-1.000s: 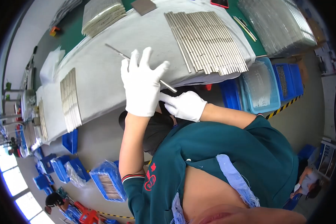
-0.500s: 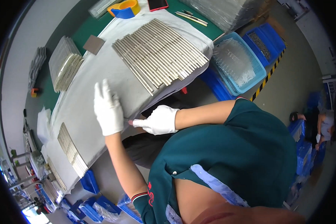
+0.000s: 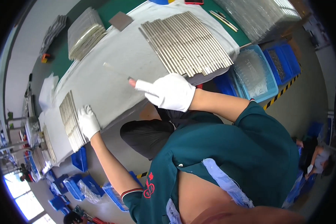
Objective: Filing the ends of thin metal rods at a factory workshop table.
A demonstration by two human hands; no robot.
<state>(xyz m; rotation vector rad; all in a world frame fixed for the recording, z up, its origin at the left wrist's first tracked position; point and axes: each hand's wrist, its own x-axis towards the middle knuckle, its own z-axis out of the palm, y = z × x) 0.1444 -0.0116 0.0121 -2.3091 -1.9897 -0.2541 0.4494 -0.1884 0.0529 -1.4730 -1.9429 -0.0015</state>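
My left hand (image 3: 89,122), in a white glove, is at the right edge of a small row of thin metal rods (image 3: 71,121) on the cloth. Its fingers look a little bent and apart; no rod shows between them. My right hand (image 3: 171,92), also gloved but with a bare fingertip, is held over the table's near edge. It is closed on a thin pale stick (image 3: 115,70) that points to the far left and is blurred. Beyond that hand, a large set of metal rods (image 3: 186,43) lies side by side.
A white cloth (image 3: 112,89) covers the table. At the back are a brown square (image 3: 120,21) and a stack of clear plastic trays (image 3: 86,33). On the right stand a light-blue basket (image 3: 270,87) with clear plastic pieces and a blue bin (image 3: 291,61). Blue bins (image 3: 79,159) stand below left.
My left hand has moved left and nearer, from the bare cloth to the small row of rods. The right hand has risen over the table with the stick. The view has shifted.
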